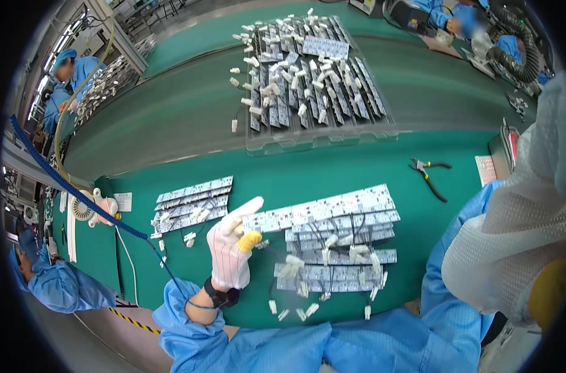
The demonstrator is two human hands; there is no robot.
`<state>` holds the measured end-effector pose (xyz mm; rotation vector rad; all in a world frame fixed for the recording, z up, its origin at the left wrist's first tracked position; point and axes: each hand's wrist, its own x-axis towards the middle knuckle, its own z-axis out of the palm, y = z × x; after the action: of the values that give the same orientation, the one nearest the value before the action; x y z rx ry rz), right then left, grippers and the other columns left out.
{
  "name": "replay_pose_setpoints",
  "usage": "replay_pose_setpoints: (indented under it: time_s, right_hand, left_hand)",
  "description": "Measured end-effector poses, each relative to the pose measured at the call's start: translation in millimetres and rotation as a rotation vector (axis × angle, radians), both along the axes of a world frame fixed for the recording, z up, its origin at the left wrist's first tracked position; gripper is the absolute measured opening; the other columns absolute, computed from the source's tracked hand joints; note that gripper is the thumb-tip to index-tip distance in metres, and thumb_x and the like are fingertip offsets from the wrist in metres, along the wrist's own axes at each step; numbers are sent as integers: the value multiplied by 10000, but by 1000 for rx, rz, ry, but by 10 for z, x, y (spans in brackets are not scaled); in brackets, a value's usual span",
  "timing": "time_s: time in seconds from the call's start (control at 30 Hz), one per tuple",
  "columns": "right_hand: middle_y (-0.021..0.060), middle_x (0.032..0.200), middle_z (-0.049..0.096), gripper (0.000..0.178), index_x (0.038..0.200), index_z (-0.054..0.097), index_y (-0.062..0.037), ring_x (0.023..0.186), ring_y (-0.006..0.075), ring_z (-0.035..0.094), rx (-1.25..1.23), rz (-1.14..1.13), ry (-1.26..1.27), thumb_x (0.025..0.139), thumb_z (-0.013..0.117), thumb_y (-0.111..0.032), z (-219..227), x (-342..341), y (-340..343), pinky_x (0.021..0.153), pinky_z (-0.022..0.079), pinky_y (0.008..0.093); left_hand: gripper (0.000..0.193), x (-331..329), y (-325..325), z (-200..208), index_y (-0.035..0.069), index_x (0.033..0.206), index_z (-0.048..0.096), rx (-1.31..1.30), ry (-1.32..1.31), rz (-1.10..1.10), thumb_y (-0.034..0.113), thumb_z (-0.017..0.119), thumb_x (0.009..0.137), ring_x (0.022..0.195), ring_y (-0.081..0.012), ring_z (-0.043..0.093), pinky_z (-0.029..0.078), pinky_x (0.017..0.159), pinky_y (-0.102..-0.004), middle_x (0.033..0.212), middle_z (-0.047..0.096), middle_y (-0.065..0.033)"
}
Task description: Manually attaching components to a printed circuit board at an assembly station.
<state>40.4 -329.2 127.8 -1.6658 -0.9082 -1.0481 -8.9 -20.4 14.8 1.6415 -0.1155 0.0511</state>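
Note:
My left hand (229,252), in a white striped glove with a yellow thumb tip, pinches the left end of a long white circuit board strip (323,209). The strip lies slanted over a stack of similar boards (342,275) with dark wires and white plug connectors. Very near the camera at the right edge is my right hand (506,242), raised in a white glove with one yellow fingertip. Part of it runs out of the picture, and its grip is hidden. A black wristband (221,296) with a blue cord circles my left wrist.
Smaller boards (193,204) lie to the left on the green mat. Black-and-yellow cutting pliers (429,176) rest at the right. Beyond stands a clear tray (320,144) crowded with boards. A blue coiled cord (72,180) crosses the left side, beside a small white fan (84,205). Other people work nearby.

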Motion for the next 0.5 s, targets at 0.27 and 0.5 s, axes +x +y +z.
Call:
replay_pose_setpoints:
  time_s: [0.27,0.5]
  right_hand:
    - [194,1343,458,825,1428,266,3,1147,317,540,-20,-28,181,838,633,-443,85,-12,365,1022,387,430]
    - [111,1170,550,973,1431,269,9,886,196,612,68,242,1013,769,656,-589,-622,-174,171,770,504,309]
  left_hand:
    - [585,-51,83,-16,-6,1175,622,175,-64,57,485,627,857,805,-78,571,466,718,-220,1052,666,-66]
    - [628,-84,89,-6,27,1172,623,208,-144,77,559,572,843,767,-114,608,485,711,-236,1097,673,-69]
